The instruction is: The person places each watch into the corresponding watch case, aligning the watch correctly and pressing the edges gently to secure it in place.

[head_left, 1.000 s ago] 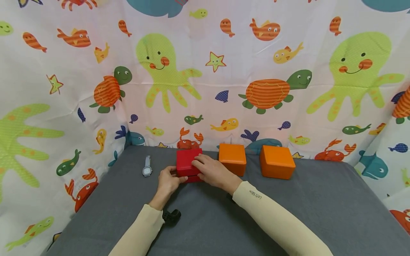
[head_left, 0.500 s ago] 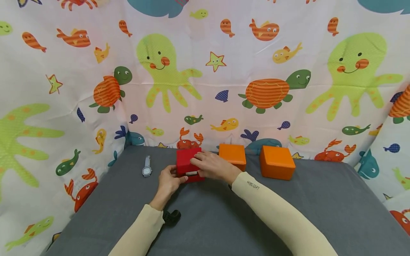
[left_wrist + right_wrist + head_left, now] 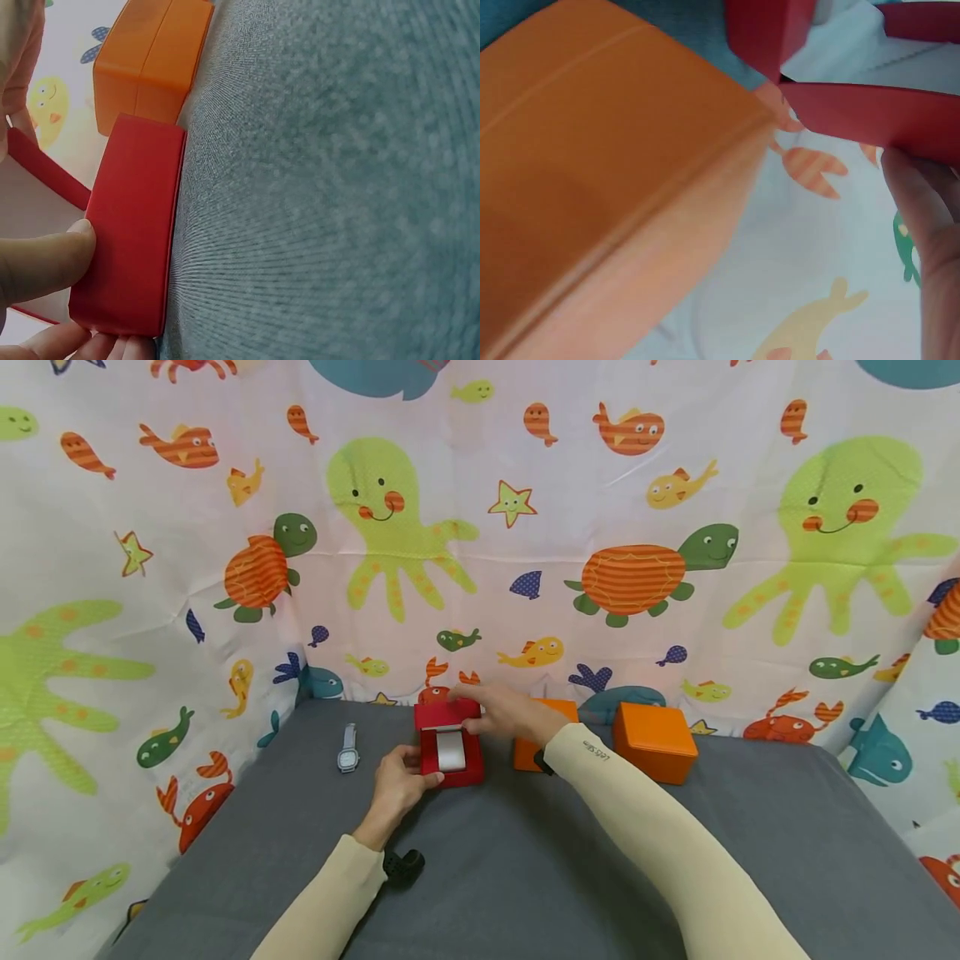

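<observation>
A red watch box (image 3: 472, 770) stands on the grey cloth with its hinged lid (image 3: 435, 717) raised. Inside it sits a white cushion (image 3: 451, 752). My left hand (image 3: 397, 783) grips the base at its front left corner; in the left wrist view the thumb lies on the front wall of the red box (image 3: 135, 225) and the other fingers curl at its side. My right hand (image 3: 512, 710) holds the lid by its right edge, its fingers behind and thumb in front. The right wrist view has fingers against the outside of the lid (image 3: 877, 116).
Left of the red box lies a silver wristwatch (image 3: 347, 758). To the right stand two closed orange boxes, the nearer one (image 3: 525, 755) partly behind my right arm and another (image 3: 655, 743) farther right. A patterned curtain (image 3: 495, 560) rises behind the table.
The lid of the red watch box has swung up and back with my right hand, uncovering the white cushion. My left hand keeps its grip on the base.
</observation>
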Demonstrator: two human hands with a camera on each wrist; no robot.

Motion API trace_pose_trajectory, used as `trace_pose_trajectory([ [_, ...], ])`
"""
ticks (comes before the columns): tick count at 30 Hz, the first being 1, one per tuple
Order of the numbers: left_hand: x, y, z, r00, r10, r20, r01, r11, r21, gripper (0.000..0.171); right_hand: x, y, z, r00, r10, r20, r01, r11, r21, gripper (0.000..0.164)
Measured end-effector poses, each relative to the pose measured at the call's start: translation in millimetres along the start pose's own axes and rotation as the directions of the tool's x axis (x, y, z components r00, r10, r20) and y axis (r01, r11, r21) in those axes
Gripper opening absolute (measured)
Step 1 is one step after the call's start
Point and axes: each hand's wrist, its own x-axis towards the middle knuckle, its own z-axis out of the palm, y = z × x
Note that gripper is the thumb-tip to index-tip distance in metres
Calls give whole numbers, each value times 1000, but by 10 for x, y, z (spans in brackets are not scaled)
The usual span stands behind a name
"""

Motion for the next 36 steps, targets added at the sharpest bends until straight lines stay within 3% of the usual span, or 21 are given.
trace_pose_trajectory([
  [11, 6, -1, 30, 1000, -24, 2, 24, 1000, 2, 56, 164, 90, -210, 993, 80, -82, -77, 997, 29, 43],
  [20, -12, 33, 49, 999, -33, 7, 33, 999, 12, 57, 262, 156, -208, 981, 158, -116, -149, 986, 80, 42],
  [36, -8, 43, -2, 999, -37, 19, 37, 999, 37, 59, 177, 124, -104, 950, 261, -174, -216, 946, 241, 68],
])
